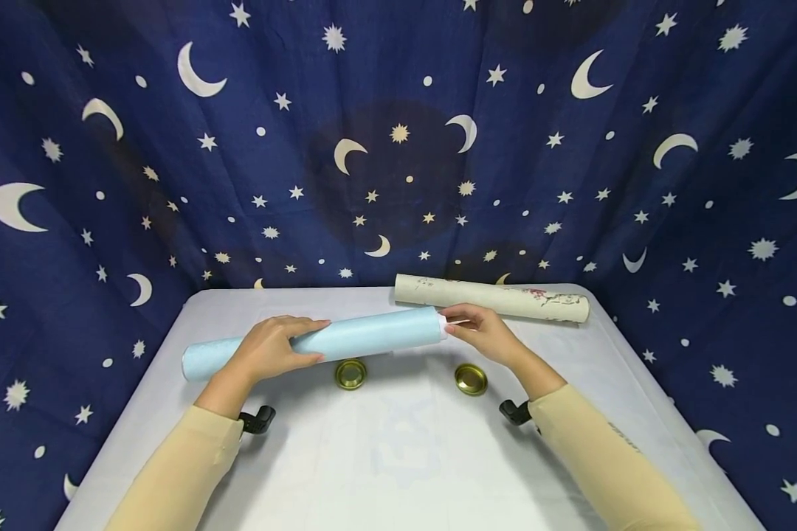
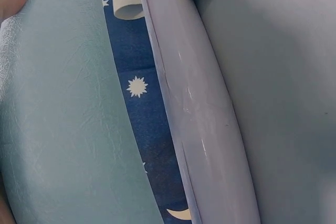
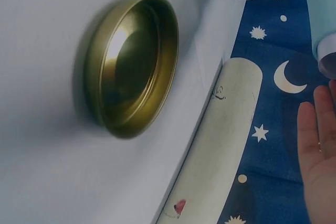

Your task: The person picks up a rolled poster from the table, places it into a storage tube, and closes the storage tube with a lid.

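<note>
My left hand (image 1: 270, 348) grips a light blue tube (image 1: 372, 335) from above, its thumb on the near side and fingers over the far side. The tube is raised and slants up to the right. A short white rolled end (image 1: 443, 327) shows at its right mouth. At that end is my right hand (image 1: 485, 335), fingertips and thumb right at the white rim; in the right wrist view its fingers (image 3: 325, 124) are nearly straight. Below the blue tube lies a glossy whitish roll (image 2: 202, 114), mostly hidden in the head view.
Two gold round lids, a left one (image 1: 350, 374) and a right one (image 1: 471, 379), lie on the white table (image 1: 398, 457). A cream tube (image 1: 491, 298) with a floral print rests near the back edge. A dark blue curtain (image 1: 398, 81) with moons and stars surrounds the table.
</note>
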The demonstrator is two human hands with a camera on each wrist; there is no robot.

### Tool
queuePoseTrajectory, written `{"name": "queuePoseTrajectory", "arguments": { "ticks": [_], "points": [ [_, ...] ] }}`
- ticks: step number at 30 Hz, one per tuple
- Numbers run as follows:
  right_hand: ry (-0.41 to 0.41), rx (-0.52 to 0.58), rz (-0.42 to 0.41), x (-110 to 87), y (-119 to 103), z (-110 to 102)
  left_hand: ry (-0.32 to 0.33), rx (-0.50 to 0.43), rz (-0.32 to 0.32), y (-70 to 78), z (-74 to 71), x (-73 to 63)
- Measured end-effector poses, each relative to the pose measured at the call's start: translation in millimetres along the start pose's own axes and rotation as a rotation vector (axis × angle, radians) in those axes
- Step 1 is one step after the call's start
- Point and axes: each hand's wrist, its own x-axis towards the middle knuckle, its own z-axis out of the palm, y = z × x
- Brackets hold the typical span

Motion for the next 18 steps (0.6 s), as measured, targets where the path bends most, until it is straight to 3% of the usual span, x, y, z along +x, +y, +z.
{"name": "queuePoseTrajectory", "arguments": {
  "ticks": [14,18],
  "points": [
    [0.012,0.003,-0.004,2.0,0.8,8.6,0.014,0.011,0.031,1.7,0.9,-1.4],
    [0.002,-0.019,0.014,0.1,-15.7,7.7,0.017,0.015,0.045,1.9,0.4,-0.8]
  ]
}}
